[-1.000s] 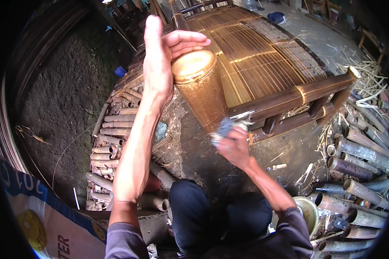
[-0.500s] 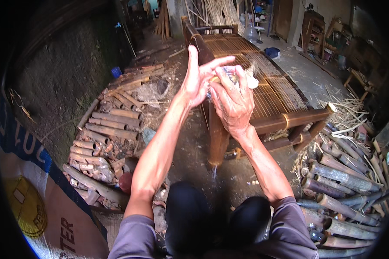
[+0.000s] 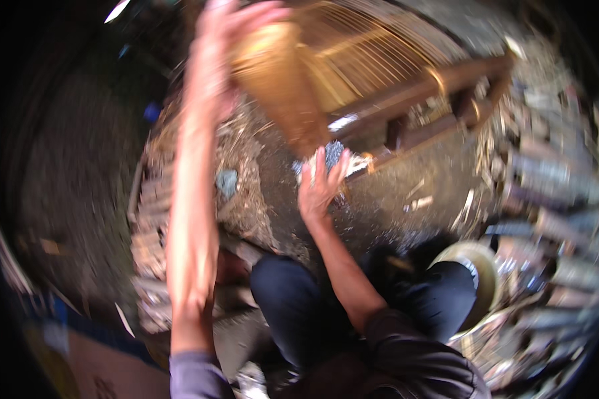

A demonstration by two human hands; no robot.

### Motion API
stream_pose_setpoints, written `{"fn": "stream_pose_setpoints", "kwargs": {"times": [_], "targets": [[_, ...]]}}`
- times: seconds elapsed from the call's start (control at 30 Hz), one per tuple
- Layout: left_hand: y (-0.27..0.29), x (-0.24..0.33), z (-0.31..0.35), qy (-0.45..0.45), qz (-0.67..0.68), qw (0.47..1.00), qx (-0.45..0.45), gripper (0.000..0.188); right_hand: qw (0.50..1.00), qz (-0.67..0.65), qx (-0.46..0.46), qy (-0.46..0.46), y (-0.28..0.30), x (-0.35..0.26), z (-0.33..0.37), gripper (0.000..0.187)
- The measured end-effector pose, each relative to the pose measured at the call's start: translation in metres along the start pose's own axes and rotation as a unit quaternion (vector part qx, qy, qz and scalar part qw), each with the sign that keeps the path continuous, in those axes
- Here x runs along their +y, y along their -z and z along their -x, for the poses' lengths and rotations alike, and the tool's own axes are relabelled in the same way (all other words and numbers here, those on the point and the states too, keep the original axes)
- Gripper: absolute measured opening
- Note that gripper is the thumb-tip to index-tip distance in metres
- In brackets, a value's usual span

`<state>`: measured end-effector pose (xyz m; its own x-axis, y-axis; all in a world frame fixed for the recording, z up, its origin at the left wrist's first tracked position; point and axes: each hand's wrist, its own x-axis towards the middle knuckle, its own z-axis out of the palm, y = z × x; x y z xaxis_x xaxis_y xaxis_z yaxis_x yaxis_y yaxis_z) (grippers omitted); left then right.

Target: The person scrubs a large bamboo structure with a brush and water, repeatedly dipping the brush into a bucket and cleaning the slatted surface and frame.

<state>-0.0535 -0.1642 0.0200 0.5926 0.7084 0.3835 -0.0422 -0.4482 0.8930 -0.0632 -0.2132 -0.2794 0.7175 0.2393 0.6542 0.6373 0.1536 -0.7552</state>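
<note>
A dark brown bamboo bench with a slatted top stands in front of me, its near left leg thick and glossy. Blurred by motion, my left hand is at the upper end of that leg, fingers stretched out; whether it touches the leg I cannot tell. My right hand is low by the foot of the same leg. Under its spread fingers is a crumpled grey-and-white wad, pressed at the leg's lower end; whether it is cloth or plastic is unclear.
Bamboo pieces lie in rows at the left, and more cut bamboo is heaped at the right. A pale round bucket stands beside my right knee. A printed sack is at the lower left, and shavings litter the wet floor.
My hands were together above the leg's top, the right holding the crumpled wad. The right has come down to the leg's foot with it; the left has moved up and left. The view has tilted down.
</note>
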Motion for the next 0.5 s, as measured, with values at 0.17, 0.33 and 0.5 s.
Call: {"fn": "stream_pose_setpoints", "kwargs": {"times": [0.17, 0.33, 0.5], "targets": [[-0.018, -0.030, -0.001, -0.039, -0.068, 0.992, 0.098, 0.064, 0.988, -0.114, 0.055, -0.093, -0.011, 0.002, 0.010, 0.064], [-0.031, -0.031, 0.010, -0.015, -0.141, 0.976, 0.165, 0.062, 0.897, -0.120, 0.128, -0.406, -0.030, 0.071, 0.100, 0.042], [-0.054, -0.057, 0.011, -0.034, -0.128, 0.980, 0.147, 0.064, 0.829, 0.035, 0.227, -0.510, -0.021, 0.215, 0.203, 0.042]]}}
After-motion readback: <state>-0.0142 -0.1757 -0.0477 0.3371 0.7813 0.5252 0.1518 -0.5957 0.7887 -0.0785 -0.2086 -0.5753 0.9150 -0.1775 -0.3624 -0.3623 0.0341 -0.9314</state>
